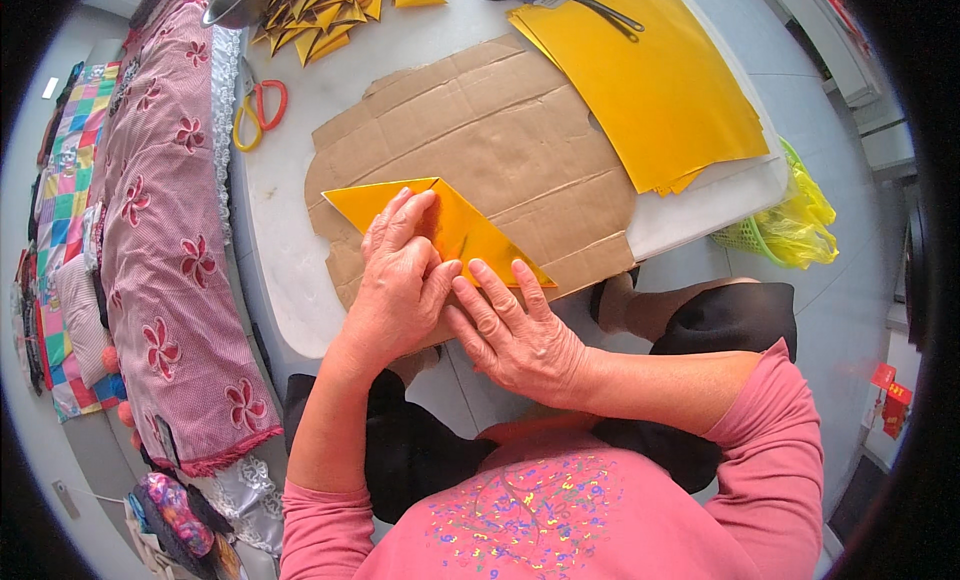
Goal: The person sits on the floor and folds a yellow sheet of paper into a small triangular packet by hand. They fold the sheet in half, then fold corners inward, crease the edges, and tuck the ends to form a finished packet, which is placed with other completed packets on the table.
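Seemingly creasing paper under half-curled left hand, unclear if gripping, and spread, empty right hand, likely needing firm smoothing next.

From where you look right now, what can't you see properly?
All in the head view:
Part of the shiny gold folded paper: the left hand and right hand cover it.
The far side of the rounded grey metal vessel: cut off by the top edge.
Most of the light-green plastic basket: hidden by the crumpled yellow plastic bag and white tabletop.
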Demonstrator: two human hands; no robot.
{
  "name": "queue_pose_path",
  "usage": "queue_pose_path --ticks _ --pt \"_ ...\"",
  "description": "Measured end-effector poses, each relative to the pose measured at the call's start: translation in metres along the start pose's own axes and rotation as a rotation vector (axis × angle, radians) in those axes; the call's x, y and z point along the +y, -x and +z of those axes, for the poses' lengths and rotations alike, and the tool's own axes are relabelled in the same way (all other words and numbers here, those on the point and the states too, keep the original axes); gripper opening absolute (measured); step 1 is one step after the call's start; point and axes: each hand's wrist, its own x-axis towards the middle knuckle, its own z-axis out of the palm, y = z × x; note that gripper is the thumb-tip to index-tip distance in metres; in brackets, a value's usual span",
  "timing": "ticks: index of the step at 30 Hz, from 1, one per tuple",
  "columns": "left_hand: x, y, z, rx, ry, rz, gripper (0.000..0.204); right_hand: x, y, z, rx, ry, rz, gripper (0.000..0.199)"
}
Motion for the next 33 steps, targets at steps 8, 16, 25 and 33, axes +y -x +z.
queue_pose_path --ticks 8,16,25,33 --pt "-0.0002 -0.0012 0.0002 0.002 -0.022 0.010 0.016 -0.0012 0.0004 0.0032 0.015 0.049 -0.004 0.049" --pt "0.0006 -0.0017 -0.0024 -0.020 -0.010 -0.007 0.015 -0.0027 -0.0021 0.0010 0.023 0.005 0.009 0.046" --pt "0.0001 -0.0023 -0.0026 -0.021 0.004 -0.001 0.014 -0.0013 -0.0016 -0.0003 0.010 0.092 -0.022 0.048" --pt "-0.0004 -0.0022 -0.0017 -0.014 -0.021 0.003 0.013 -0.0011 -0.0014 -0.0004 -0.004 0.100 -0.029 0.049"
